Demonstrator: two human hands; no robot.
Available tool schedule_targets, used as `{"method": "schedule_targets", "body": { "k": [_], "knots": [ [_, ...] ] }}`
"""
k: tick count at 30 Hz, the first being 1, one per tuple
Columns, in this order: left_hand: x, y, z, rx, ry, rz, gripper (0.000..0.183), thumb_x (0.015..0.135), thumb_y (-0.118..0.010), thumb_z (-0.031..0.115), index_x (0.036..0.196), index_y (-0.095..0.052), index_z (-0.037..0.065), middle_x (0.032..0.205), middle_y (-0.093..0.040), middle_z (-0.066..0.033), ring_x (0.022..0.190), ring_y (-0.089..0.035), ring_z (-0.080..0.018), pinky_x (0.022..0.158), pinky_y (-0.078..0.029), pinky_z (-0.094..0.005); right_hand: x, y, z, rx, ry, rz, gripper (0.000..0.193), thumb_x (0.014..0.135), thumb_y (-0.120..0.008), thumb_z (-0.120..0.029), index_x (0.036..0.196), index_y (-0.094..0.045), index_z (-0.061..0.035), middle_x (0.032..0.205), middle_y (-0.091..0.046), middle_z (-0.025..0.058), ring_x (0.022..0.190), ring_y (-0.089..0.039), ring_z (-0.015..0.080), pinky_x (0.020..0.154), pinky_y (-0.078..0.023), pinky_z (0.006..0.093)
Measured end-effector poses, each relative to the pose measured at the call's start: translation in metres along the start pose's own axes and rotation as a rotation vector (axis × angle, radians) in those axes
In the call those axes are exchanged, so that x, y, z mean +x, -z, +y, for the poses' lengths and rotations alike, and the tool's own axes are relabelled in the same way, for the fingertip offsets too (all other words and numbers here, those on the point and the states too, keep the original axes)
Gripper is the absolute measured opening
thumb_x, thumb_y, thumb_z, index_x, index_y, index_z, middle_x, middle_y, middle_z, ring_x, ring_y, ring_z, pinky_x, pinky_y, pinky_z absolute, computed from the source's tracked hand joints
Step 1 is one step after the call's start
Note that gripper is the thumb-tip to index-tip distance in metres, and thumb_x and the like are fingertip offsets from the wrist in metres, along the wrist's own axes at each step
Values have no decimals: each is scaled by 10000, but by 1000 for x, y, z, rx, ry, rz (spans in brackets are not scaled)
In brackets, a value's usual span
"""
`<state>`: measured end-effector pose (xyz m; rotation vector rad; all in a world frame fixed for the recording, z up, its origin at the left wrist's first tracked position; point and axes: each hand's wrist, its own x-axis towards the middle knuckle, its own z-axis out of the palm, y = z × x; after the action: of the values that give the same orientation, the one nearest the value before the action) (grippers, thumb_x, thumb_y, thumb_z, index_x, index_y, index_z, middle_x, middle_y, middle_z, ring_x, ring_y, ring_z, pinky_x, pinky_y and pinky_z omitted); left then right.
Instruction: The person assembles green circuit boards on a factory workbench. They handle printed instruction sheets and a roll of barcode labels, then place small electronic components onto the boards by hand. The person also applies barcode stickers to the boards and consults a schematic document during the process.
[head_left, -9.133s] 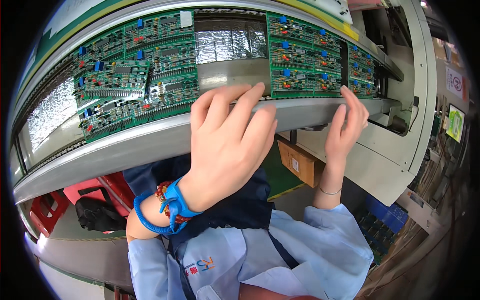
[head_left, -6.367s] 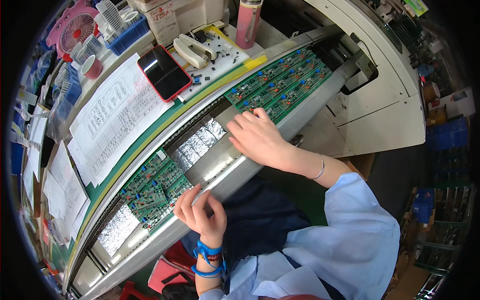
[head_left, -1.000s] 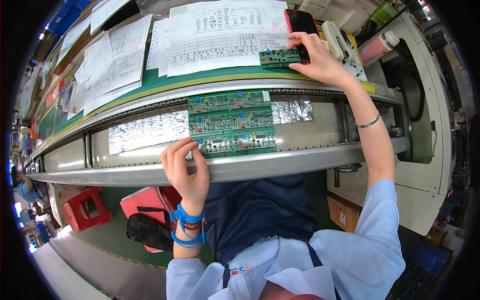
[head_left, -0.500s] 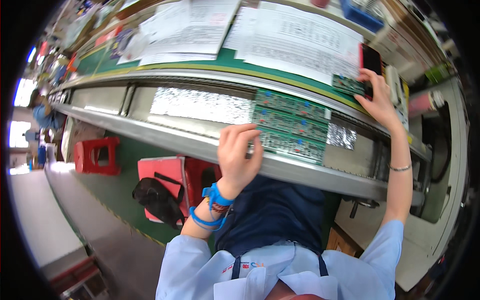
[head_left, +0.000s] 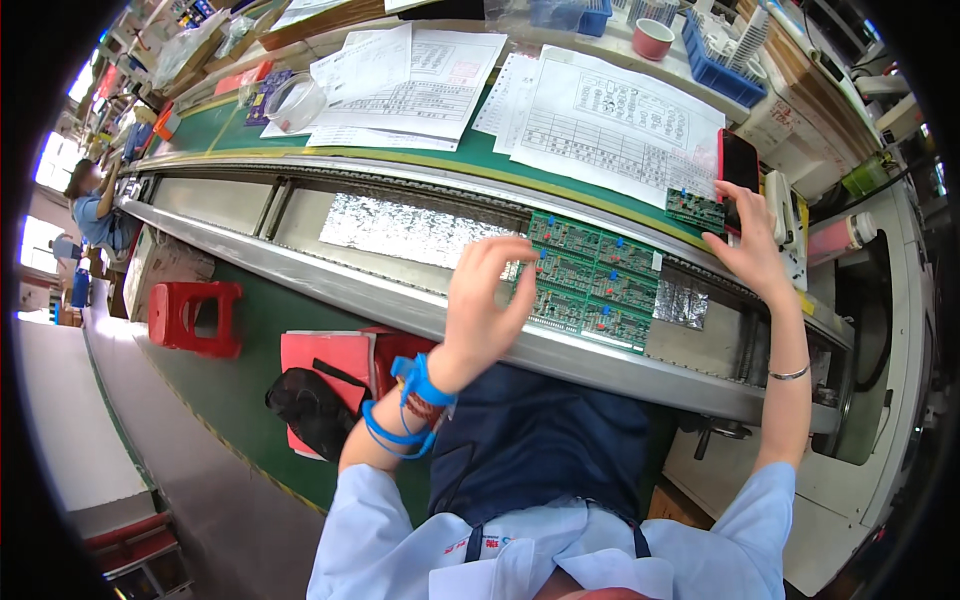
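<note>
A green circuit board panel (head_left: 590, 283), packed with small parts and several blue and red dots, lies across the metal rails of the conveyor (head_left: 400, 292). At its left edge is my left hand (head_left: 487, 305), thumb and fingertips nearly together; anything between them is too small to make out. A blue wrist strap (head_left: 425, 378) circles that wrist. Farther right, my right hand (head_left: 752, 250) has thumb and forefinger apart beside the right end of a small green circuit board (head_left: 693, 208). That board rests by the corner of a printed sheet (head_left: 620, 120). Whether the fingers touch it, I cannot tell.
A red-edged phone (head_left: 739, 160) lies beyond my right hand. More papers (head_left: 420, 85), a clear tub (head_left: 296, 103) and a blue bin (head_left: 715, 60) stand farther back. Left of my body are a red stool (head_left: 195, 318) and a black bag (head_left: 312, 410).
The view has shifted, showing more of the far shelf. My left hand's fingers have drawn closer together at the panel's left edge. My right hand stays beside the small board.
</note>
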<state>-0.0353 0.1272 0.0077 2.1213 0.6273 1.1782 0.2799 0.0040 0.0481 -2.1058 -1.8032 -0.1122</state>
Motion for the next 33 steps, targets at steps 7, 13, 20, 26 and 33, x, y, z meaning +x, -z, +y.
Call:
{"method": "schedule_targets", "body": {
  "k": [7,13,20,26,33],
  "knots": [
    [106,-22,-94,202,59,-15,238,813,-620,158,1004,-565,29,975,-604,-135,877,-581,-263,765,-471,-351,12,-4,3,-11,-22,-108,689,682,-726,-165,1293,-411,-123,1147,-515,81,1132,-441,235,988,-263,379],
    [147,-51,-149,318,57,12,267,751,-629,136,990,-554,43,932,-567,-191,916,-515,-372,815,-418,-432,19,2,1,-20,-64,-182,706,683,-739,-157,1301,-397,-139,1078,-540,68,1098,-461,233,970,-262,360],
    [173,-70,-176,449,311,78,433,769,-638,265,1079,-497,-3,940,-582,-227,977,-517,-395,859,-397,-454,21,2,2,2,-53,-194,653,708,-728,-151,1281,-414,-151,1039,-552,55,1030,-482,221,963,-263,351],
    [193,-61,-140,278,656,-16,702,695,-744,393,1128,-469,-86,1009,-634,-228,934,-631,-306,866,-443,-384,18,-1,10,29,-44,-193,606,724,-723,-153,1256,-433,-155,994,-566,52,979,-496,206,958,-264,347],
    [193,-55,-152,-171,604,-169,381,691,-742,216,888,-642,-95,797,-668,-153,692,-651,-204,624,-514,-307,20,-3,11,29,-54,-208,587,737,-717,-157,1253,-436,-156,998,-572,50,974,-503,209,975,-259,350]
  ]
}}
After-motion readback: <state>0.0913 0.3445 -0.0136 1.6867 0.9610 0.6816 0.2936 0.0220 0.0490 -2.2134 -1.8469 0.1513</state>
